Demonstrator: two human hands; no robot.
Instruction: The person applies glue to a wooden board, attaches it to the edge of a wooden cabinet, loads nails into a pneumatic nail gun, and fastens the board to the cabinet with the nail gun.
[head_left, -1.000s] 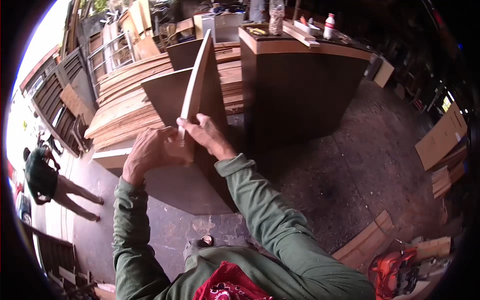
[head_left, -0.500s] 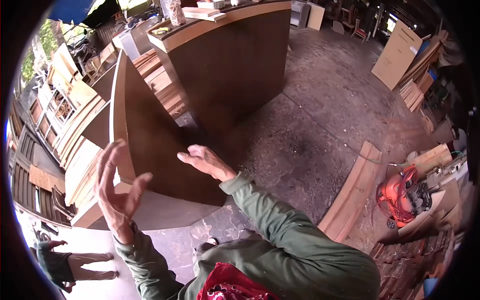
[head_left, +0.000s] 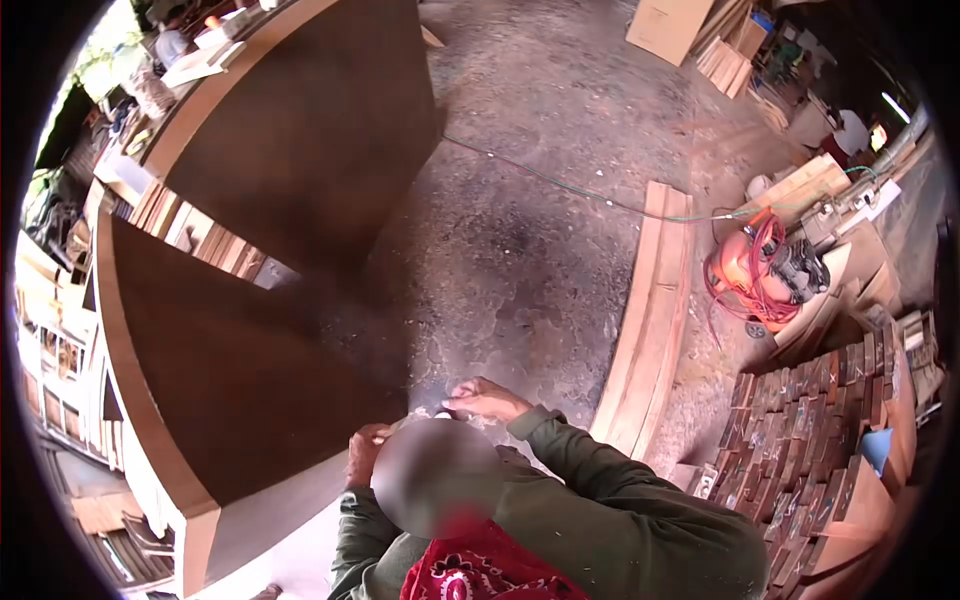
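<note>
My left hand (head_left: pixel 366 455) is low in the view, beside a blurred round patch that covers part of it. Its fingers are curled, and what they hold, if anything, is hidden. To the right, my right hand (head_left: pixel 487 400) is closed, thumb and fingertips together near a small pale spot; I cannot make out what is between them. Left of my hands stands a large dark panel piece (head_left: pixel 230 380) with a pale wooden edge. Behind it is a dark cabinet-like piece (head_left: pixel 310 130) with wood pieces and a bag on top.
Long planks (head_left: pixel 650 320) lie on the floor at the right. Beyond them stands an orange compressor (head_left: pixel 745 270) with a red hose. A cable (head_left: pixel 560 183) crosses the floor. Stacked wood blocks (head_left: pixel 800 440) fill the lower right. A person (head_left: pixel 850 133) is in the far right background.
The view has turned right and down. Both hands have left the panel's pale edge and come closer to my body, with the fingers drawn in from their spread pose.
</note>
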